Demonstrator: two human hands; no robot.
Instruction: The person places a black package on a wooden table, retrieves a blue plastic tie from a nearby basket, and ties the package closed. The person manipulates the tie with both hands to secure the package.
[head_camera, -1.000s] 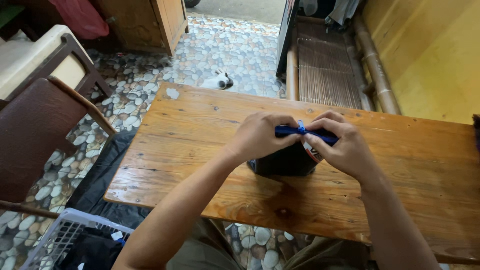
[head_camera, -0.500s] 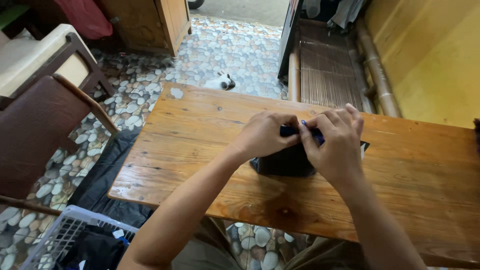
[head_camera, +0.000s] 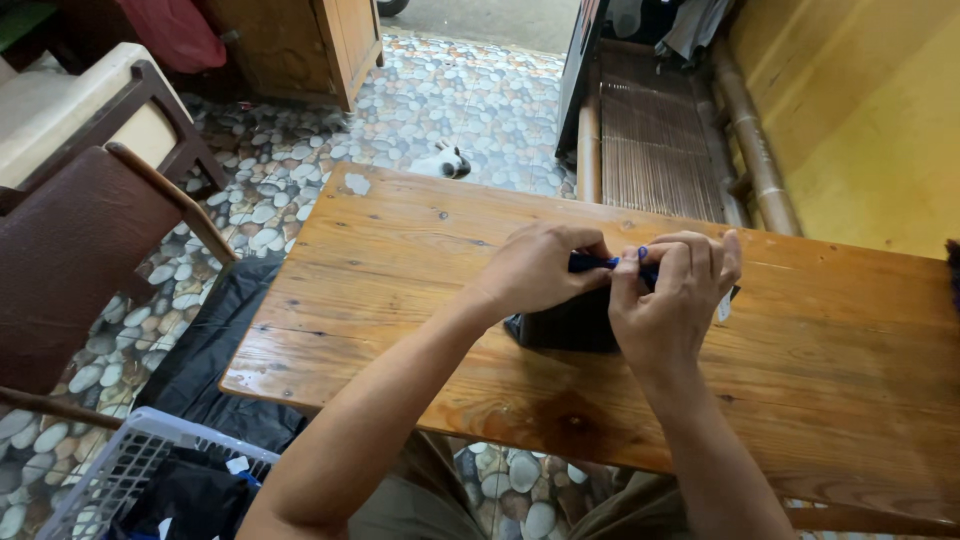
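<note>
My left hand (head_camera: 540, 270) & right hand (head_camera: 672, 300) both pinching blue strip (head_camera: 592, 262) atop black folded cloth (head_camera: 560, 328), dark, squarish, mid wooden table (head_camera: 400, 260), near edge twd me

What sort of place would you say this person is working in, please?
Probably a home, perhaps a porch or living area: a wooden table stands on a pebble-pattern floor, with cushioned armchairs beside it, a laundry basket below and a small cat on the floor.
</note>
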